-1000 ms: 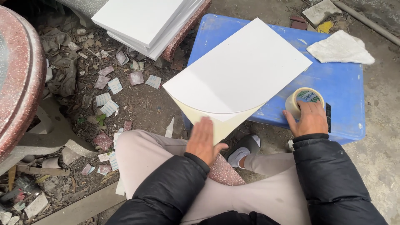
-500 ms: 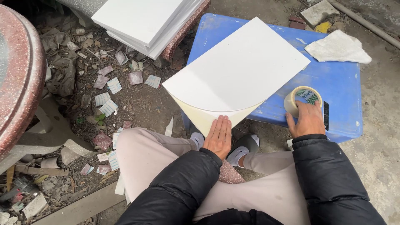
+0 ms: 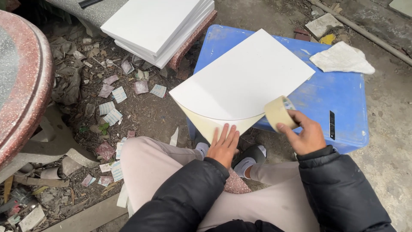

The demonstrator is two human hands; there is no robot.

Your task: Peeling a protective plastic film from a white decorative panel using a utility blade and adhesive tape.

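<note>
- Gripping a tape roll (image 3: pixel 278 112), the right hand (image 3: pixel 305 136) holds it lifted at the sheet's near edge; the grip closes fingers around its rim.
- Left hand (image 3: pixel 224 146) lies flat and open on the cream corner, pinning the sheet (image 3: pixel 244 79) to the blue counter (image 3: pixel 343 92).
- Rag (image 3: pixel 342 59) lies beyond.
- Versus earlier: roll has left the counter; left hand slid onto the corner.

Free room as I see it: bare stool (image 3: pixel 339 96) top between tile (image 3: pixel 244 77) and rag (image 3: pixel 342 58). Obstacles: tile stack (image 3: pixel 159 25) upper left, stone rim (image 3: pixel 32 92) left, rubble between.
</note>
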